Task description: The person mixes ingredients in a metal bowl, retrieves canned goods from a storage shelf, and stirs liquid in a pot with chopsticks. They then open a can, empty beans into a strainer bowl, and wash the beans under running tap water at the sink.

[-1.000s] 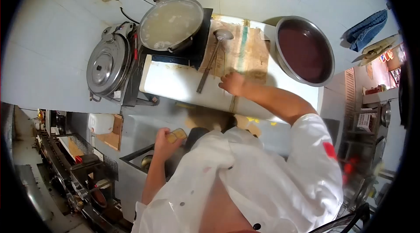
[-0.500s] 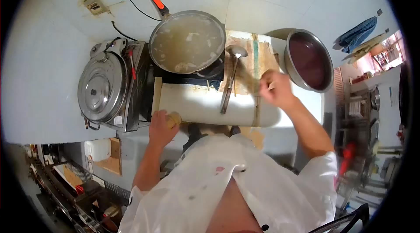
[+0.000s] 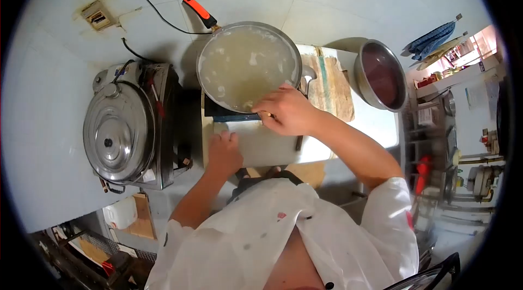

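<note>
Sitting on a black cooker (image 3: 219,111) at the white counter's (image 3: 370,121) left end, we see the pan (image 3: 299,66), filled with cloudy liquid (image 3: 248,64). The right hand (image 3: 289,111) curls at its near rim, the left (image 3: 225,154) beside the counter's front edge; what either grips, we cannot quite tell. Rightward lies a ladle (image 3: 309,73), then a steel basin (image 3: 362,86) (dark red inside); leftward, a lidded pot (image 3: 122,121). Half a second ago, we saw the right hand between ladle and basin.
</note>
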Demonstrator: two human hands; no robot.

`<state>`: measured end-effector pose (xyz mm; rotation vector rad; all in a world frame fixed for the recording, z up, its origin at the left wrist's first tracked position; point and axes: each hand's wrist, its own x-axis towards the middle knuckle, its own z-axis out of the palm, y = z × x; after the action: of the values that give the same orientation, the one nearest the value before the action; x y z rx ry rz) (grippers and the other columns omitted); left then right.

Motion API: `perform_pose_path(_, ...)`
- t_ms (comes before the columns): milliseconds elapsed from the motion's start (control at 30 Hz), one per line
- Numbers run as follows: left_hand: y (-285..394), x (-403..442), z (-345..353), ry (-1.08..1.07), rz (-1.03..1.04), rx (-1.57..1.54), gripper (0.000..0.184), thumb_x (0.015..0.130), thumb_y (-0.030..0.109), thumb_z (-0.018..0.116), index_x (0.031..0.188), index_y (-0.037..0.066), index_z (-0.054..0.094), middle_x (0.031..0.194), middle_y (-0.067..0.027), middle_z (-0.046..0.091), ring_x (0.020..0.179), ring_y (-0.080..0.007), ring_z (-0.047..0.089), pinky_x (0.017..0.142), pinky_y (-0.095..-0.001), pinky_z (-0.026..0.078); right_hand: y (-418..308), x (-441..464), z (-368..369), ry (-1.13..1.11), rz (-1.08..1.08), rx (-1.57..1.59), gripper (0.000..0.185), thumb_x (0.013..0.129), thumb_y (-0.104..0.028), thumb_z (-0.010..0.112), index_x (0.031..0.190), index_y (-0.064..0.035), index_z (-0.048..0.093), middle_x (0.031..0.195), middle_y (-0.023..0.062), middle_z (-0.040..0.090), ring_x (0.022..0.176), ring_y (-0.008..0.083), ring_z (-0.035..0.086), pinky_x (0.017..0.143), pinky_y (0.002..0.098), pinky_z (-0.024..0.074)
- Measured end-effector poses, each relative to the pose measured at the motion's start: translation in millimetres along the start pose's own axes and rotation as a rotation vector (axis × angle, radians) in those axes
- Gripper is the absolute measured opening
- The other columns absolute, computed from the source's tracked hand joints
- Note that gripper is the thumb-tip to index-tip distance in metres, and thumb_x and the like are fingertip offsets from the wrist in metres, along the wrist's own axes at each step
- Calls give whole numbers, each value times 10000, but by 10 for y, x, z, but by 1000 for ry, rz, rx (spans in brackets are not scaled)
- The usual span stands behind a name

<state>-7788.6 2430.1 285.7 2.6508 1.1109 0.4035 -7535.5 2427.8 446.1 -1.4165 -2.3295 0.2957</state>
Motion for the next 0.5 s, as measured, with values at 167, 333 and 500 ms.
perform_pose_path(167, -33, 32, 28, -105, -31, 36, 314, 728, 100, 654, 1030, 21, 623, 1020, -167, 575, 903, -349, 573, 746, -455, 493, 369, 400, 4, -51, -53, -283, 181, 855, -156, 624, 987, -115, 742, 819, 62, 689, 787, 281, 655, 781, 409, 455)
perform_pose_path(333, -43, 52, -55, -160, -47, 0, 334, 734, 128, 686, 1045, 26, 617, 1015, -163, 566, 915, -333, 573, 750, -451, 486, 626, 504, -101, 206, 3, -93, 157, 864, -111, 639, 981, -85, 740, 913, 78, 731, 840, 274, 686, 788, 392, 522)
perform_pose_path(500, -68, 30, 2, -199, -48, -1, 396, 716, 164, 754, 1064, 38, 614, 1029, -153, 552, 961, -334, 578, 791, -455, 493, 831, 320, -250, 555, 480, 275, 194, 939, -154, 657, 1053, -17, 731, 1028, 87, 758, 899, 192, 691, 801, 306, 543)
